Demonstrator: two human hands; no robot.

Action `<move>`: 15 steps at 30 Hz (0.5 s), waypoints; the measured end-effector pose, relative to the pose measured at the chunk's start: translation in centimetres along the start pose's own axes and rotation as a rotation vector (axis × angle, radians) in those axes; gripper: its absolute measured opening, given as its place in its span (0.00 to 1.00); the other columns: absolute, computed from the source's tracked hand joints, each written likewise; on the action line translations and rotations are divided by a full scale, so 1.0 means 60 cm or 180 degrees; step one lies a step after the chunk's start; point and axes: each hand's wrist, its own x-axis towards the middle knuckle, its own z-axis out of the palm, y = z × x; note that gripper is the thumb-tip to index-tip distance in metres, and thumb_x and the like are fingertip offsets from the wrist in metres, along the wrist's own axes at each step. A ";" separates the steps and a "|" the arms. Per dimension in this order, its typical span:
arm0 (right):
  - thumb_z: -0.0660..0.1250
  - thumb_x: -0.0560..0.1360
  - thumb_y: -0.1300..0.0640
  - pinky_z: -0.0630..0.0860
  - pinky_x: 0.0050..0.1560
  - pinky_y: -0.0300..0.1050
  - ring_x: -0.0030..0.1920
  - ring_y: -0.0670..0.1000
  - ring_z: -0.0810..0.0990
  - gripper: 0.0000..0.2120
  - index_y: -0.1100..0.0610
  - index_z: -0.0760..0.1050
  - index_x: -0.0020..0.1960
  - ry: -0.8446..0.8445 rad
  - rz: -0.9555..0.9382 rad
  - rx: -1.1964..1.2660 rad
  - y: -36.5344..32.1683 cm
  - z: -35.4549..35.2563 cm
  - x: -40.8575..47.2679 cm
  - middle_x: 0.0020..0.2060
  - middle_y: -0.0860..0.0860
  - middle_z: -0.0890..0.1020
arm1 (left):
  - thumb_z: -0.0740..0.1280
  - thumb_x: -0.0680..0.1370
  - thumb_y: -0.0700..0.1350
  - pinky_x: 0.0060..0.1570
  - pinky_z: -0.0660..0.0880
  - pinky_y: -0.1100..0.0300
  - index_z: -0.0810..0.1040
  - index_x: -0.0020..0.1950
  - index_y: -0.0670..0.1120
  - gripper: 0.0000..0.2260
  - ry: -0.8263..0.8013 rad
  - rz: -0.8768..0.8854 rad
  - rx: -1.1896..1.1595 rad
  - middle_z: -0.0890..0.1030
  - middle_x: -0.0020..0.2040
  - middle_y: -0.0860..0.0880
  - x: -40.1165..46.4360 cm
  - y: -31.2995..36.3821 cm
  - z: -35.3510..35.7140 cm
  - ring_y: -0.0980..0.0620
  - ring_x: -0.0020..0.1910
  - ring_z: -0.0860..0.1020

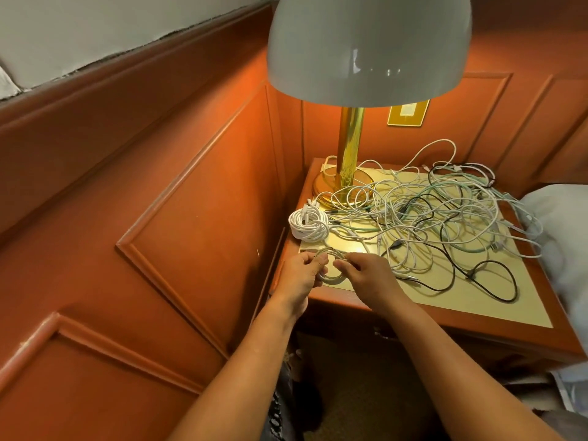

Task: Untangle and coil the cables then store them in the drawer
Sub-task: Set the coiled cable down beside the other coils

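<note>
Cables (423,214) sprawl tangled over the nightstand (413,316), one white coil (308,225) by the lamp base (342,186). I see left hand (300,272) and right hand (369,272) both pinching a small pale coil (332,280) at the front-left corner.

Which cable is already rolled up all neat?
The thick white cable bundle at the nightstand's left edge; the others are loose, except one being coiled in the hands.

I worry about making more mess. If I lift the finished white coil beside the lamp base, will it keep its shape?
The white coil looks wound tightly with turns wrapped around its middle, so it probably holds together. Its loose plug ends may dangle. It lies against the tangled cables, so a strand could perhaps drag along.
</note>
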 end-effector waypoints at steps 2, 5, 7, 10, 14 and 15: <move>0.65 0.80 0.55 0.66 0.34 0.47 0.30 0.50 0.70 0.15 0.62 0.77 0.38 -0.0004 0.0018 0.0291 -0.001 -0.018 -0.032 0.27 0.55 0.75 | 0.63 0.81 0.43 0.34 0.66 0.64 0.76 0.39 0.45 0.10 -0.0070 0.0069 -0.0057 0.75 0.33 0.51 -0.016 -0.001 0.013 0.57 0.32 0.70; 0.64 0.80 0.55 0.68 0.35 0.46 0.31 0.53 0.73 0.15 0.62 0.78 0.38 0.0003 0.0018 0.0250 -0.005 -0.046 -0.075 0.30 0.57 0.78 | 0.60 0.83 0.43 0.34 0.64 0.63 0.73 0.39 0.44 0.12 -0.0094 0.0225 0.0072 0.72 0.33 0.50 -0.046 0.006 0.040 0.56 0.32 0.67; 0.65 0.79 0.55 0.66 0.34 0.45 0.32 0.53 0.74 0.15 0.62 0.79 0.37 0.0058 -0.0058 -0.0061 -0.008 -0.065 -0.100 0.29 0.55 0.78 | 0.58 0.84 0.44 0.36 0.65 0.61 0.72 0.41 0.45 0.12 -0.0062 0.0306 0.0176 0.70 0.35 0.50 -0.066 0.011 0.058 0.55 0.34 0.67; 0.65 0.79 0.54 0.67 0.34 0.44 0.30 0.49 0.73 0.16 0.59 0.77 0.34 0.0122 -0.0091 -0.0356 -0.018 -0.097 -0.135 0.28 0.52 0.76 | 0.57 0.84 0.46 0.41 0.68 0.58 0.74 0.48 0.44 0.10 0.0056 0.0389 0.0338 0.73 0.40 0.49 -0.090 0.011 0.085 0.53 0.40 0.70; 0.65 0.79 0.53 0.70 0.36 0.43 0.32 0.47 0.73 0.16 0.53 0.74 0.32 0.0155 -0.0180 -0.0388 -0.040 -0.123 -0.189 0.28 0.46 0.75 | 0.60 0.83 0.47 0.42 0.75 0.50 0.77 0.49 0.44 0.09 0.0312 0.0675 0.0357 0.79 0.42 0.47 -0.110 0.009 0.114 0.48 0.41 0.76; 0.65 0.79 0.54 0.70 0.36 0.43 0.32 0.47 0.73 0.16 0.53 0.74 0.32 0.0140 -0.0266 -0.0318 -0.045 -0.122 -0.204 0.28 0.45 0.75 | 0.60 0.83 0.47 0.41 0.76 0.50 0.76 0.48 0.46 0.09 0.0393 0.0740 0.0335 0.80 0.42 0.47 -0.113 0.010 0.117 0.49 0.41 0.78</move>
